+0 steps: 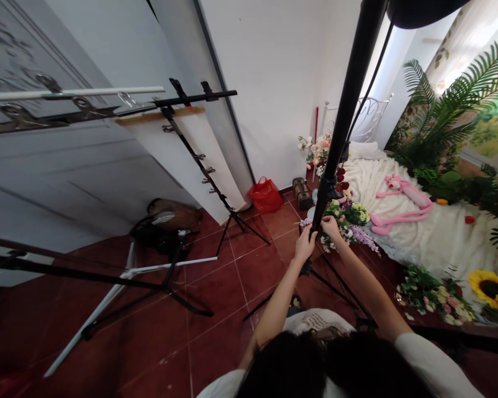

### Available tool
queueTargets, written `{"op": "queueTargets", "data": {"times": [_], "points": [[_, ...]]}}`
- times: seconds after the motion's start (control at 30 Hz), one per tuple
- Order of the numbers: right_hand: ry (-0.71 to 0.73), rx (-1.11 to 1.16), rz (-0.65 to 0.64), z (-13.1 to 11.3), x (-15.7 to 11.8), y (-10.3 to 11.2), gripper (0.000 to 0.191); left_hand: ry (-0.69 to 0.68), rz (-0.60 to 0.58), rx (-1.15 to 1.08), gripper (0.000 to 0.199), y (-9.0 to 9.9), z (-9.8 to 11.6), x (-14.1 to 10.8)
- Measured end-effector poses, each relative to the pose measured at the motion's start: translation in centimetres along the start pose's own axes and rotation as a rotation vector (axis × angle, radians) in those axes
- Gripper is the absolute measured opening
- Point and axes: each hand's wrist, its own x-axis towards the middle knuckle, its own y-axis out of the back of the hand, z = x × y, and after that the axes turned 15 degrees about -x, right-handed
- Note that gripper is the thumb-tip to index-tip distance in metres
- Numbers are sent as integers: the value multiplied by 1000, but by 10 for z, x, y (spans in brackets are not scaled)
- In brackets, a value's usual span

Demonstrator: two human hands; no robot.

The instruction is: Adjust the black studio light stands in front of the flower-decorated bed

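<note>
A black light stand (343, 105) rises in front of me, leaning across the view, with a dark lamp head (423, 10) at its top and a thin cable beside the pole. My left hand (305, 244) is wrapped around the lower part of the pole. On the pole's right side, the fingers of my right hand (331, 228) are closed against the stand; the small part between them is hidden. A collar with a clamp (328, 188) sits on the pole just above both hands. The stand's legs (331, 284) spread on the tiles below.
To the left, a backdrop stand (194, 157) with clips holds a white board. White and black stand legs (128, 273) cross the floor near a dark bag (161, 229). A red bag (266, 194) lies by the wall. At right are flowers (350, 213), a pink plush toy (410, 202) and a white blanket (368, 177).
</note>
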Motion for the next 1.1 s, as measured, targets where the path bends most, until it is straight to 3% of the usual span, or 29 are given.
{"op": "queueTargets", "data": {"times": [0.1,0.2,0.37,0.57,0.7,0.8,0.9,0.93,0.97,1.0,1.1], "points": [[-57,70,-24,-3,-10,1,33,16,-24,16,44,3,2,0],[-21,203,-156,-2,-37,14,40,61,-78,65,43,10,7,0],[-14,317,-223,11,-122,74,57,115,-158,185,44,20,20,2],[-110,254,-59,33,-234,151,53,124,-183,314,47,27,25,4],[-159,280,195,36,-273,179,48,113,-121,276,45,24,23,1],[-90,259,419,30,-279,191,38,78,77,116,42,4,17,-12],[13,203,561,24,-276,204,29,104,401,1,43,-34,7,-40],[44,192,592,22,-275,209,26,145,447,-17,45,-49,3,-52],[70,185,615,20,-275,214,24,196,443,-39,47,-65,0,-64],[91,180,629,18,-276,220,22,232,365,-77,48,-80,-1,-76],[122,156,618,14,-283,234,21,276,-6,-219,43,-126,6,-107]]}}
